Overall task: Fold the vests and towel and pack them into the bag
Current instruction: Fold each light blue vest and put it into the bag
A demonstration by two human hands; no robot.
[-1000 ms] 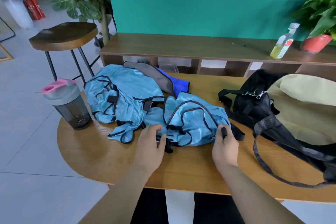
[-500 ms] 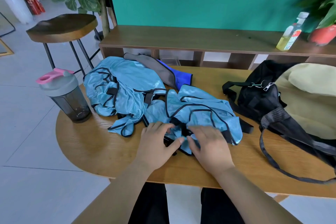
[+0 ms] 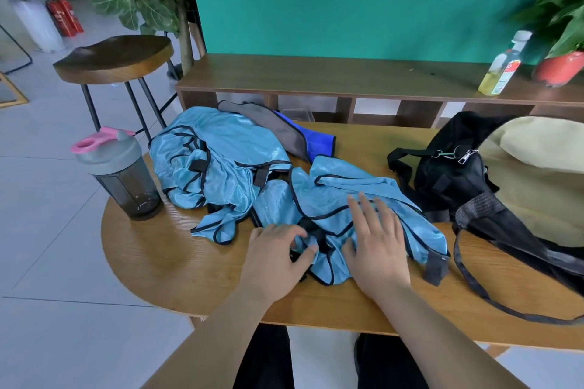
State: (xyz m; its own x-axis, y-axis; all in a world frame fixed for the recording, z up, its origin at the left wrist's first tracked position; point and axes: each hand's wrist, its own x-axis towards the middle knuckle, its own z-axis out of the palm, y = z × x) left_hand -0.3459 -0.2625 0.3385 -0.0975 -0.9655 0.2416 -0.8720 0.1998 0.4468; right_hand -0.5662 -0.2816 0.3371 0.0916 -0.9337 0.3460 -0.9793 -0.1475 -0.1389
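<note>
At 6 o'clock on the table (image 3: 164, 256): left hand (image 3: 278, 251) pinching black trim of near vest (image 3: 341, 196), right hand (image 3: 376, 245) flat and splayed on it just beside, likely pinning cloth for smoothing. At 10, second vest (image 3: 221, 155) bunched, unfolded; towel (image 3: 275, 126) behind at 12. At 2, bag (image 3: 448, 180) lying open, apparently nothing packed yet.

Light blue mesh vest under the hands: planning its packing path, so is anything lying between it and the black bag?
Nothing visible does. Between the light blue mesh vest and the black fabric bag to its right lie only bare wooden table and the bag's own loose strap.
</note>
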